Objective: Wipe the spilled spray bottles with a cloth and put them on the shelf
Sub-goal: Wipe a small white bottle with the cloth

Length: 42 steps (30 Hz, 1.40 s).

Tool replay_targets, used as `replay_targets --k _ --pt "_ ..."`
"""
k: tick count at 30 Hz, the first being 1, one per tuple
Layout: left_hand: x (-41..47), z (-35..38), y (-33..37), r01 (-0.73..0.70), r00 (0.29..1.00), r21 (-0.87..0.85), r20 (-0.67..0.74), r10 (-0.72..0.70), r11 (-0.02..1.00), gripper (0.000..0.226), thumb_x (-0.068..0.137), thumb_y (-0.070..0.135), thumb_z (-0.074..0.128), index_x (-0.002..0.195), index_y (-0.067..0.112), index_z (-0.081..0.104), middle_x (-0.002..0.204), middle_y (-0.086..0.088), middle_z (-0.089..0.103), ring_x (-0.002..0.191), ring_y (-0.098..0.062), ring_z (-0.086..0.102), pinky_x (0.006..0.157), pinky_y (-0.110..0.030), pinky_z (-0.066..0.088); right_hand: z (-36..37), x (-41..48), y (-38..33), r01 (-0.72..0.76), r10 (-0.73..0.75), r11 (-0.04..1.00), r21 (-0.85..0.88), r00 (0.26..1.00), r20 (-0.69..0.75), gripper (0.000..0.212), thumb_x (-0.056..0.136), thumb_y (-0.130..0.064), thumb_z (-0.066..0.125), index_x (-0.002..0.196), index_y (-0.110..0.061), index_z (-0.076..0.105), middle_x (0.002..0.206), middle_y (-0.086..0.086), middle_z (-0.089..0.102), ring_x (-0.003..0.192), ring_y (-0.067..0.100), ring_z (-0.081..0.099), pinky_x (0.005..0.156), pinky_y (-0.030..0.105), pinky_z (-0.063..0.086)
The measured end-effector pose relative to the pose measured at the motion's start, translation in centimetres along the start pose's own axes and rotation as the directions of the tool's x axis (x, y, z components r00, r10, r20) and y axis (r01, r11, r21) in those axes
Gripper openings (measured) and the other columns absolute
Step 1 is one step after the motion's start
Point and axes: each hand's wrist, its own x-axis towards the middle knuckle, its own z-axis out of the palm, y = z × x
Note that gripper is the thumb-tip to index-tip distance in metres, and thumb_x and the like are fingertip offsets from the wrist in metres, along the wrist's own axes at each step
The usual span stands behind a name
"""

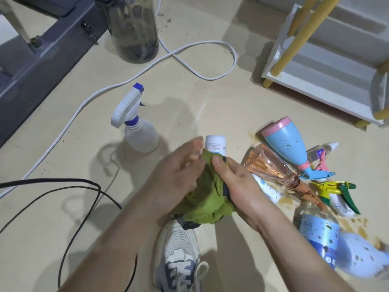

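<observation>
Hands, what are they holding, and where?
Both hands, left and right, grip a green cloth wrapped around a white bottle; only its end shows.

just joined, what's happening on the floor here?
A person holds a white bottle in a green cloth, right hand gripping it, left hand against the cloth. One spray bottle stands upright at left. Several spattered bottles lie in a brown spill at right. The visible part of the white shelf holds none.
</observation>
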Motion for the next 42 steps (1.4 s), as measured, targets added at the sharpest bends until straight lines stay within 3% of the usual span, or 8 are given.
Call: replay_targets --k 7,12,19,23,28,32,38,42 --pt "3.0 -1.7 0.7 -0.134 0.981 0.489 -0.059 0.186 0.862 0.035 0.072 0.067 0.055 0.077 0.033 0.061 0.072 0.009 0.065 0.073 -0.010 0.062 0.064 -0.024 0.048 -1.7 -1.5 -3.6 0.185 0.001 0.855 -0.485 0.934 0.358 0.034 0.083 -0.026 0.077 0.113 -0.024 0.061 0.094 -0.009 0.071 0.086 0.010 0.067 0.075 0.025 0.053" --pt "4.5 -3.6 0.8 0.302 0.909 0.649 -0.418 -0.005 0.698 0.045 0.092 0.046 0.041 0.060 0.016 0.051 0.058 0.001 0.052 0.063 -0.022 0.051 0.055 -0.029 0.033 -0.4 -0.9 -0.1 0.332 -0.478 0.119 -0.936 0.845 0.239 0.023 0.076 -0.018 0.066 0.091 -0.019 0.049 0.072 -0.009 0.047 0.069 0.026 0.053 0.074 0.036 0.036" --pt "2.5 -2.3 0.0 0.022 0.802 0.560 -0.504 0.320 0.828 0.032 0.091 0.041 0.052 0.078 0.014 0.061 0.069 -0.002 0.060 0.065 -0.020 0.049 0.057 -0.029 0.041 -0.1 0.3 -1.0 0.257 -0.146 0.736 -0.626 0.964 0.225 0.022 0.091 -0.019 0.062 0.112 -0.021 0.054 0.082 -0.009 0.058 0.077 0.014 0.056 0.066 0.024 0.044" --pt "2.2 -2.5 -0.3 -0.128 0.777 0.563 -0.455 0.435 0.817 0.029 0.087 0.039 0.047 0.081 0.014 0.062 0.071 0.002 0.061 0.068 -0.014 0.052 0.062 -0.026 0.042 -0.7 1.1 -2.4 0.341 -0.173 0.616 -0.710 0.938 0.301 0.018 0.092 -0.029 0.065 0.104 -0.023 0.053 0.078 -0.010 0.057 0.073 0.013 0.056 0.065 0.023 0.044" --pt "3.2 -3.0 -1.1 0.294 0.838 0.392 -0.544 -0.038 0.872 0.026 0.091 0.038 0.051 0.077 0.017 0.059 0.070 0.001 0.059 0.071 -0.019 0.054 0.056 -0.026 0.037 0.4 -0.5 0.0 0.296 -0.563 0.141 -0.945 0.809 0.169 0.019 0.076 -0.011 0.068 0.076 -0.017 0.050 0.056 -0.008 0.040 0.054 0.028 0.043 0.060 0.032 0.029" --pt "3.0 -1.4 0.6 0.267 0.803 0.465 -0.592 0.072 0.844 0.025 0.090 0.040 0.054 0.077 0.020 0.061 0.067 0.002 0.059 0.065 -0.007 0.052 0.055 -0.017 0.034 0.9 -2.7 1.4 0.282 -0.625 0.376 -0.882 0.781 -0.017 0.015 0.086 -0.008 0.064 0.097 -0.019 0.064 0.066 -0.007 0.056 0.061 0.020 0.052 0.060 0.030 0.040" --pt "0.2 -1.2 8.2 -0.069 0.869 0.325 -0.445 0.217 0.943 0.011 0.074 0.030 0.060 0.073 0.018 0.060 0.069 0.002 0.061 0.059 -0.021 0.054 0.051 -0.033 0.046 -1.4 -6.4 -6.4 0.251 -0.269 0.815 -0.522 0.962 0.043 0.006 0.086 -0.019 0.074 0.090 -0.023 0.075 0.074 -0.003 0.073 0.074 0.021 0.070 0.071 0.034 0.057" --pt "-3.6 0.1 14.7 -0.173 0.921 0.306 -0.287 0.264 0.936 0.011 0.081 0.021 0.072 0.078 0.020 0.061 0.069 0.002 0.061 0.057 -0.027 0.061 0.050 -0.035 0.054 -4.1 -11.0 -12.4 0.093 -0.049 0.833 -0.546 0.994 0.096 0.008 0.077 -0.020 0.083 0.081 -0.015 0.077 0.077 0.007 0.076 0.079 0.031 0.074 0.078 0.045 0.060"
